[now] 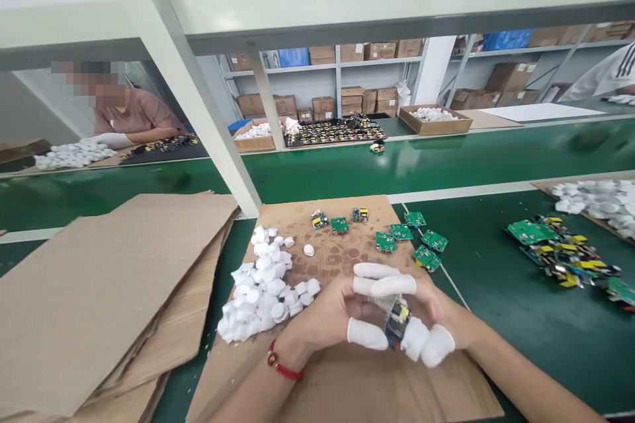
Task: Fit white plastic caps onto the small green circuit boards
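My left hand [322,314] and right hand [439,307] are closed together on a small circuit board [397,321], pinching it between fingertips in white finger cots [384,285], just above a cardboard sheet [342,244]. The heap of small white round pieces [262,284] lies just left of my hands, and green circuit boards [414,234] lie ahead on the cardboard and green conveyor belt [476,291].

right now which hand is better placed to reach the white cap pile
Left, likely: the left hand sits beside the heap of small white round caps; the right hand is beyond the small circuit board both hands hold.
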Available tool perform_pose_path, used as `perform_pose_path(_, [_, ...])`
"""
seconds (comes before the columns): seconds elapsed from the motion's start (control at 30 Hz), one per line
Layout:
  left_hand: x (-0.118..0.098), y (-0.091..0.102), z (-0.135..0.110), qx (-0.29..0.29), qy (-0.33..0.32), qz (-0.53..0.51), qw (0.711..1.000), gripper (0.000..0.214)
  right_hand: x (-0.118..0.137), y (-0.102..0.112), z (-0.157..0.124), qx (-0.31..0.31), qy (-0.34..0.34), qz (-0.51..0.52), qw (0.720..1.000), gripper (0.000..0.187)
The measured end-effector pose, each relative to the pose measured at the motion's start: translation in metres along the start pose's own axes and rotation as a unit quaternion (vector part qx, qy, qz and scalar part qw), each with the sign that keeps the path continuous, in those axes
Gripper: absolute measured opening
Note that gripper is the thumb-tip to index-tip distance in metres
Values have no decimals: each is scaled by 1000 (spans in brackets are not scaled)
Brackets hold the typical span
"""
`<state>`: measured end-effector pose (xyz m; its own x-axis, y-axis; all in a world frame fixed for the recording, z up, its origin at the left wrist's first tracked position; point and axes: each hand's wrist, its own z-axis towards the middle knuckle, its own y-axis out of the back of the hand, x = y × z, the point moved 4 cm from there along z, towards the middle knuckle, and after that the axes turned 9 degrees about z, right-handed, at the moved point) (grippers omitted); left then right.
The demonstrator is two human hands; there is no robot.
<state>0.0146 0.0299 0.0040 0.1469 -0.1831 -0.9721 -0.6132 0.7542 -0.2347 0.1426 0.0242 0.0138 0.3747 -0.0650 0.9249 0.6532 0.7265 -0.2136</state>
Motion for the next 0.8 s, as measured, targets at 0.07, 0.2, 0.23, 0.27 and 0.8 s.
perform_pose_path(0.07, [-5, -3, 0, 23, -14, 23, 999, 46, -2, -1, 0, 29, 11, 2, 1000, 51])
perform_pose_path(0.2, [-9, -6, 1, 45, -47, 48, 997, 48, -8, -1, 0, 54, 20, 43, 997, 40])
perform_pose_path(0.23, [-9, -7, 1, 45, -53, 51, 996, 48, -9, 0, 0, 55, 19, 46, 997, 38])
perform_pose_path(0.27, [-10, -7, 0, 44, -56, 54, 996, 47, -10, 0, 0, 53, 15, 45, 997, 36])
perform_pose_path(0.8, [0, -8, 3, -1, 2, 2, 1000, 48, -5, 5, 2, -17, 46, 31, 998, 34])
